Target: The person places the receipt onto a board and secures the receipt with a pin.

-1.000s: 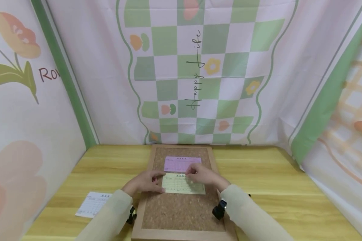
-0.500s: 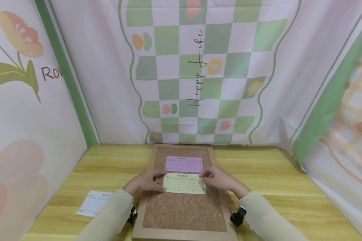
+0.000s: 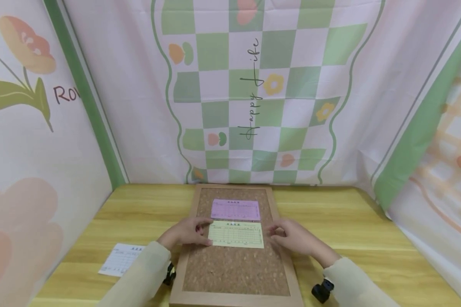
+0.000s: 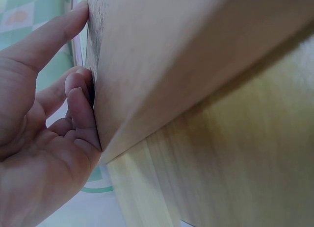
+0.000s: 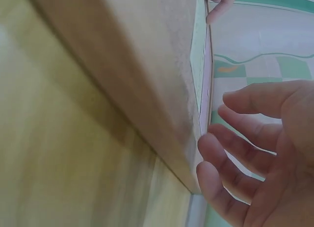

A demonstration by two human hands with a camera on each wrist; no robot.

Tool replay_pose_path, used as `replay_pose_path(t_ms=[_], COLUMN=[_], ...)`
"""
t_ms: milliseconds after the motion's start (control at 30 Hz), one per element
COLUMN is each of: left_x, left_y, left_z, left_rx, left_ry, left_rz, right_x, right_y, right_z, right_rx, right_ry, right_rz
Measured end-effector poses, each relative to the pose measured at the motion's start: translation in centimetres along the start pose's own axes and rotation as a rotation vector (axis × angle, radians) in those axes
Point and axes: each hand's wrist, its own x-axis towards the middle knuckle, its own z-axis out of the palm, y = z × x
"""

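On the cork board (image 3: 236, 270) a yellow-green printed slip (image 3: 236, 234) lies just below a pink one (image 3: 235, 209). My left hand (image 3: 186, 232) rests at the slip's left edge, thumb and a finger touching its two left corners; in the left wrist view that hand (image 4: 49, 109) has its other fingers bent against the frame's side. Off the slip's right edge, over the board's right side, my right hand (image 3: 296, 238) holds nothing. The right wrist view shows this hand (image 5: 265, 148) with loosely bent, spread fingers beside the board.
A white printed slip (image 3: 121, 259) lies on the wooden table (image 3: 342, 221) at the left, partly covered by my left sleeve. The board's wooden frame (image 3: 234, 297) reaches the table's front. A patterned curtain (image 3: 211, 85) hangs behind the table.
My right hand has moved right, from the top middle of the yellow-green slip, past its right corner and off it. My left hand has stayed at the left edge.
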Motion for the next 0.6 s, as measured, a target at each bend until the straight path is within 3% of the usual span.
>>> replay_pose_path(t_ms=[333, 600], left_x=[0.0, 0.0], left_y=[0.0, 0.1], left_z=[0.1, 0.0], left_rx=[0.016, 0.02], left_ry=[0.002, 0.003], left_rz=[-0.001, 0.017], right_x=[-2.6, -4.1], right_y=[1.1, 1.5], right_z=[0.4, 0.6], right_rx=[-0.148, -0.095], right_ry=[0.028, -0.035], right_rz=[-0.049, -0.042])
